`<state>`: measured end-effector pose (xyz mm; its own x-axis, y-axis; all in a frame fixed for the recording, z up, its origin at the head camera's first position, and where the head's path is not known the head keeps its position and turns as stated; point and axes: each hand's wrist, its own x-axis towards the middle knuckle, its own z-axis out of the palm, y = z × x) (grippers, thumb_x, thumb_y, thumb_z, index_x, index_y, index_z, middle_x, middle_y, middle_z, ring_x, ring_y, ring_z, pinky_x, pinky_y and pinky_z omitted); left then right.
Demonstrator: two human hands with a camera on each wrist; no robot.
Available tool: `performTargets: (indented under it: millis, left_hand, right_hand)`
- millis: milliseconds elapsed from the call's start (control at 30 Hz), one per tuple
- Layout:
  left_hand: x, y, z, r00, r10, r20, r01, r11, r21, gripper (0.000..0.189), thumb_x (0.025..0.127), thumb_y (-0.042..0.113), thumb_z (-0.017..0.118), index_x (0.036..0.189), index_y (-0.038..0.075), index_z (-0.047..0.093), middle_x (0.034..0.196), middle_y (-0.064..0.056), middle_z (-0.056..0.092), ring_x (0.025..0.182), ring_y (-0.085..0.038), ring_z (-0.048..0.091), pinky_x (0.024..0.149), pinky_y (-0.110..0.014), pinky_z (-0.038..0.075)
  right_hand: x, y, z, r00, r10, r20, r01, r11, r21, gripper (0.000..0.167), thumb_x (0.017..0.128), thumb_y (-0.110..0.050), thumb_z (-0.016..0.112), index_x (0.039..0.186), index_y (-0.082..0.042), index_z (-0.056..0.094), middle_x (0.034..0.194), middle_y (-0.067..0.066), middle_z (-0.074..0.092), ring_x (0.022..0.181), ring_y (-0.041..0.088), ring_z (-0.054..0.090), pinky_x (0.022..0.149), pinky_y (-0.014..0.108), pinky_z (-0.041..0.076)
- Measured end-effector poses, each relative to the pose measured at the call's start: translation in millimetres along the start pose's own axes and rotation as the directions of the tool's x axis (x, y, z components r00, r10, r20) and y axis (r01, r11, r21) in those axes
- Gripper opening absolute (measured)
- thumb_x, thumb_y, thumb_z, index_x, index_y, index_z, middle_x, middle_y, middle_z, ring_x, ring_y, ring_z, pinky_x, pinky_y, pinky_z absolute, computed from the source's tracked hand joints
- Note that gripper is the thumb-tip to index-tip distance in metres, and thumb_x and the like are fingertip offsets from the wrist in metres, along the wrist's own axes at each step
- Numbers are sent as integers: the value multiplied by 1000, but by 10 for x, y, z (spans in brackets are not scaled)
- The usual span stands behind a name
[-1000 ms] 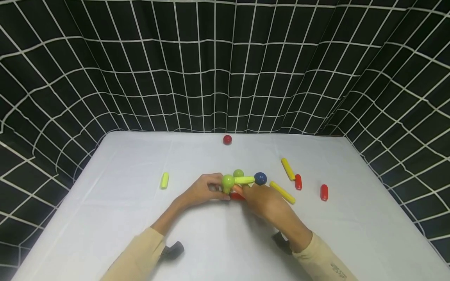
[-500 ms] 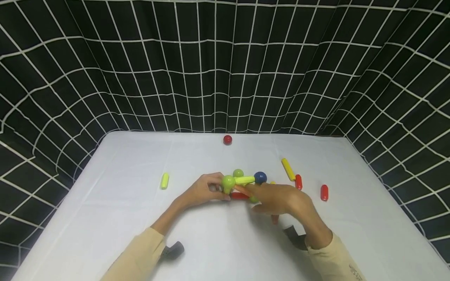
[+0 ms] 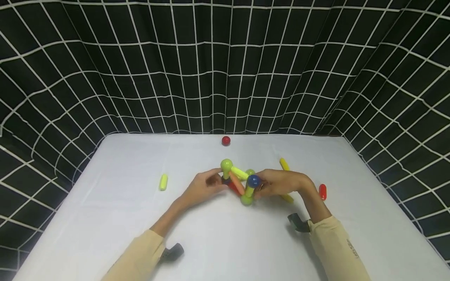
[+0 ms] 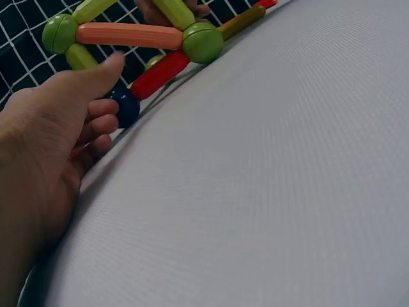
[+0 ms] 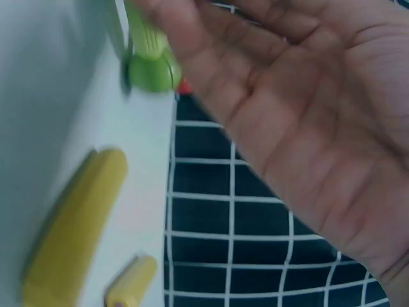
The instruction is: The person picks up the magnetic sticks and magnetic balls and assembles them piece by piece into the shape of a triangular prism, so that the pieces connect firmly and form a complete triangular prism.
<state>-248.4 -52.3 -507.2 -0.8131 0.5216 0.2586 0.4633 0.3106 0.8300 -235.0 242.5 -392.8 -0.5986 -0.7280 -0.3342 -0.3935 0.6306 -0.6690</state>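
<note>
The left hand [image 3: 202, 189] clamps thumb and curled fingers on the left of a glossy ball-and-rod frame [image 3: 236, 182], rods fluted; right hand [image 3: 281, 182] at its right, grip unclear. Beyond the frame: smooth red ball [image 3: 226, 141].

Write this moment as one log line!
left hand: holds stick-and-ball toy | right hand: at same toy, grip unclear | red ball: far side of table, untouched

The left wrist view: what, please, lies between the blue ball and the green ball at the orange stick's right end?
In the left wrist view, a red stick links the blue ball to the green ball.
</note>
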Motion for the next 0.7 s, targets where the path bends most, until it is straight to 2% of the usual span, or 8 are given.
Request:
performTargets:
  millis: [67,167,233,300,400,500,600,700]
  left_hand:
    - [1,15,16,998,12,59,-13,1000,13,86,83,25,89,156,11,47,111,-1,72,105,-12,66,104,-32,54]
    - [-7,43,29,987,51,151,-53,998,13,107,76,25,93,164,17,33,127,-1,67,125,-17,62,120,-39,45]
    - [-15,58,31,980,82,183,-82,997,-9,97,79,25,92,161,20,40,134,0,66,134,-19,60,123,-43,42]
    - [-22,51,31,980,100,173,-93,995,-43,75,84,23,87,152,21,54,136,2,67,134,-19,61,120,-40,45]
    - [-26,60,20,990,83,113,-75,995,-66,42,93,21,79,134,18,69,131,-2,73,128,-22,66,112,-38,51]
    - [-14,56,11,998,27,58,-23,998,-66,37,98,22,72,135,16,69,134,-7,73,129,-25,66,112,-39,52]
    - [2,41,9,999,-10,50,15,995,-94,41,101,20,69,141,15,64,145,-7,67,140,-27,59,119,-43,46]
    - [-1,28,9,998,-24,53,30,993,-119,38,101,17,68,139,16,65,142,-6,68,141,-26,59,120,-46,45]
  right_hand:
    - [55,22,40,993,-97,67,94,995,44,40,98,-17,72,135,-4,63,123,7,74,113,22,69,105,37,56]
    - [122,7,112,954,-232,193,209,969,133,58,98,-12,71,151,-2,49,146,12,64,135,28,63,114,36,51]
    - [158,-14,145,924,-289,252,250,952,177,66,99,-12,70,157,-1,40,157,16,53,143,33,56,117,34,48]
    - [171,-39,155,921,-298,252,253,947,196,64,99,-12,69,156,-1,41,158,16,51,143,34,55,118,33,47]
    - [139,-38,111,968,-220,120,202,968,150,32,101,-12,66,131,0,64,130,15,68,116,27,67,101,28,56]
    - [87,4,48,997,-40,-71,46,996,82,11,101,-13,66,96,-2,68,90,12,68,82,18,61,75,25,52]
    - [76,59,23,974,96,-207,-93,995,26,16,100,-18,69,100,-3,64,88,12,67,74,16,60,68,25,50]
    - [134,95,59,961,136,-241,-138,990,8,30,98,-24,74,118,-3,67,101,10,73,83,16,64,75,28,54]
